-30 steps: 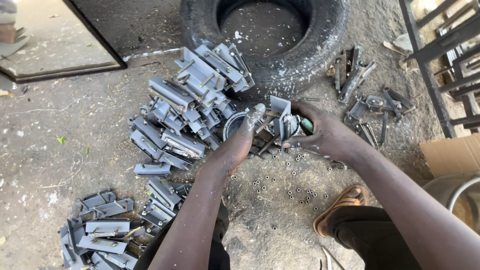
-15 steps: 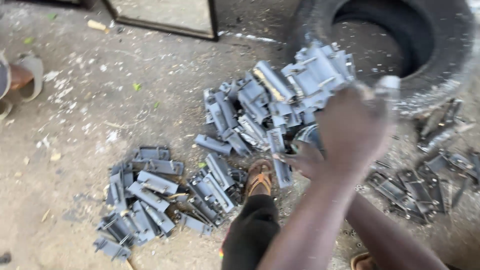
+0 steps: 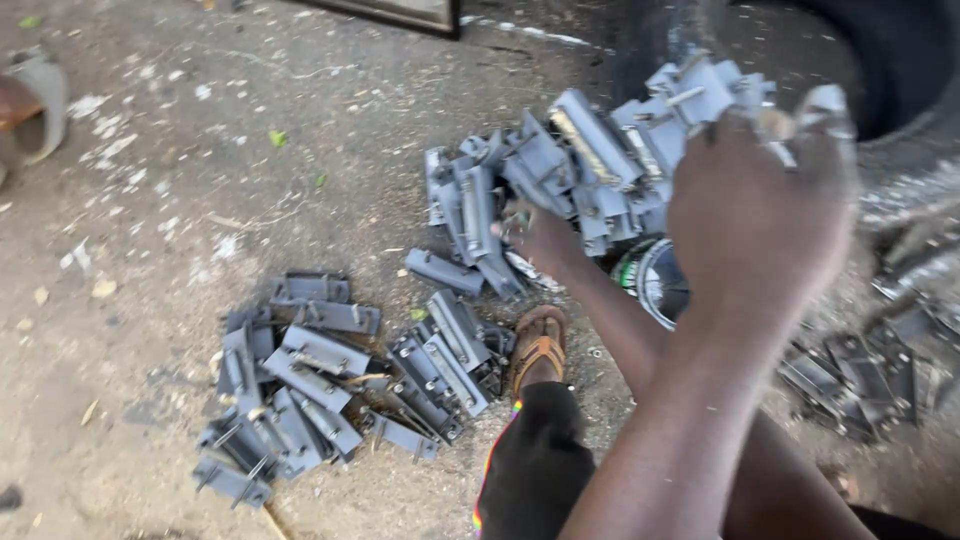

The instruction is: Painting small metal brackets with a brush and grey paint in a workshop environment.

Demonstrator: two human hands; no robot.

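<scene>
My left hand (image 3: 760, 210) is raised close to the camera and blurred, shut on a small grey metal part (image 3: 822, 102) that sticks out above its fingers. My right hand (image 3: 535, 235) reaches under the left arm to the near edge of a heap of grey metal brackets (image 3: 600, 160). Its fingers are among the pieces, and whether they grip one is unclear. A second, flatter pile of the same grey brackets (image 3: 320, 380) lies on the dirt at lower left.
A big black tyre (image 3: 900, 60) lies at top right behind the heap. A round tin (image 3: 660, 280) sits under my arms. My sandalled foot (image 3: 540, 345) rests beside the lower pile. Darker metal parts (image 3: 860, 370) lie at right. A frame edge (image 3: 400, 12) runs along the top.
The view has swung left, bringing the lower pile into view. My left hand has risen towards the camera with the grey part, and my right hand has crossed under it to the heap.
</scene>
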